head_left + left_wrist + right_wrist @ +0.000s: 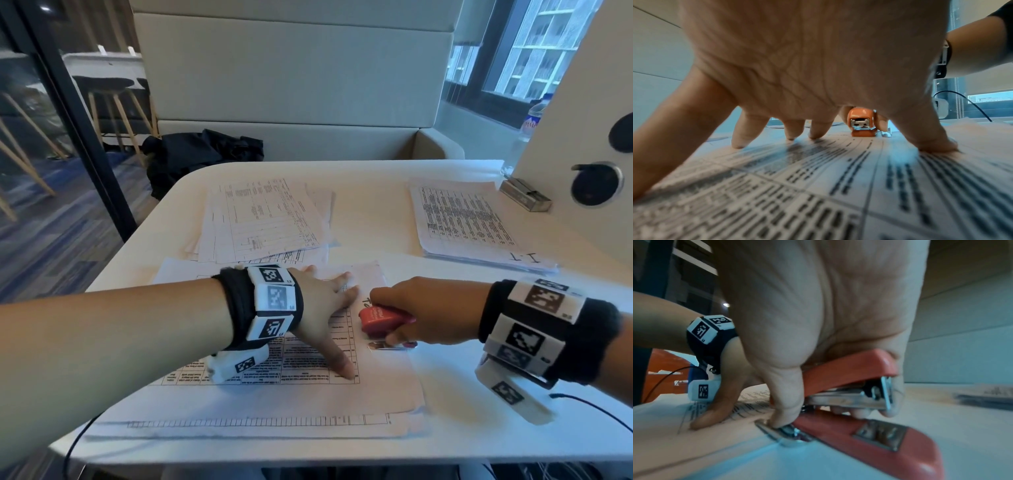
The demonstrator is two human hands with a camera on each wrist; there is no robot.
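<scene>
A stack of printed sheets (376, 387) lies at the near middle of the white table (373, 185). My left hand (325, 308) rests spread on these sheets (818, 186), its straight fingertips (816, 134) pressing the paper down. My right hand (428, 308) grips a red stapler (383, 318) at the sheets' right edge. In the right wrist view the stapler (849, 371) stands with its mouth apart, its red base (900, 446) on the table, and my thumb (785, 399) touches its metal rear. In the left wrist view the stapler (861, 125) faces me past my fingers.
A second pile of forms (267, 219) lies behind the near stack. Another printed pile (469, 226) sits at the right, with a metal box (525, 195) beyond it. A black bag (202, 154) rests on the padded bench (294, 85). A cable (596, 407) trails from my right wrist.
</scene>
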